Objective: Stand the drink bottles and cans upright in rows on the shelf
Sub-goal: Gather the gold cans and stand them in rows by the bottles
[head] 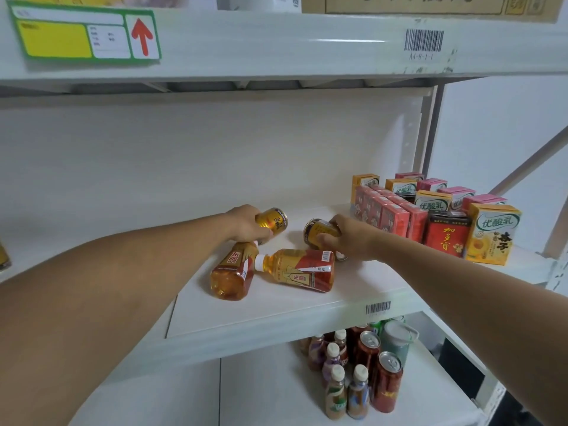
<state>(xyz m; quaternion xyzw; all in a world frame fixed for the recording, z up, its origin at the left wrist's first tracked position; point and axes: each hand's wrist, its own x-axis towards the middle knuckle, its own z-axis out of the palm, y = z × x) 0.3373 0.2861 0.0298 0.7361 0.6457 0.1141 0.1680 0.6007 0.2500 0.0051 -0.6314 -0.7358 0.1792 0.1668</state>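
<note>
Cans, two, gold with dark rims, lie tilted mid-shelf: the left can (272,218) gripped by the left hand (246,224), the right can (319,230) by the right hand (349,238), fingers curled round each. Two amber bottles (235,270) (299,269) lie toppled at 6 o'clock of them on the white shelf (276,315). Drink cartons (488,233) stand at 3 o'clock.

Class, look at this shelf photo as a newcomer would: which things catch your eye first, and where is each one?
Two bare hands reach onto the middle shelf: the left hand grips a gold can, the right hand grips another gold can. In front of them two amber drink bottles lie on their sides, and to the right stand rows of drink cartons.
</note>
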